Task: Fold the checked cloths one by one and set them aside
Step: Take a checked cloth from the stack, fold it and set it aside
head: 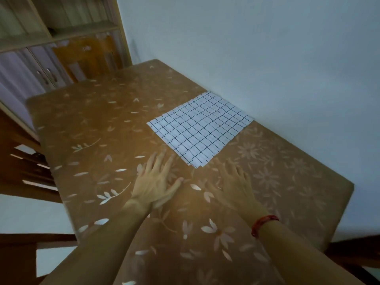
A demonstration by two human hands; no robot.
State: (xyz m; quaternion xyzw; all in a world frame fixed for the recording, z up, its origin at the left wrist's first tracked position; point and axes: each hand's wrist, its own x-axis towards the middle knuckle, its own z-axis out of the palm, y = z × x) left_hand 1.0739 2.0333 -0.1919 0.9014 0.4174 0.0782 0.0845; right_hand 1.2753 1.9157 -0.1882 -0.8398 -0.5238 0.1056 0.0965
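White checked cloths with a dark grid lie flat in a neat stack on the right half of the table, close to the wall. Layered edges show at the stack's near corner. My left hand hovers palm down with fingers spread, just short of that near corner, holding nothing. My right hand is also flat and spread, a little to the right and nearer to me, blurred, with a red band on the wrist. Neither hand touches the cloths.
The table wears a brown floral cover and runs along a pale wall on the right. A wooden shelf and cupboard stand beyond the far end. Wooden chair parts sit at the left edge.
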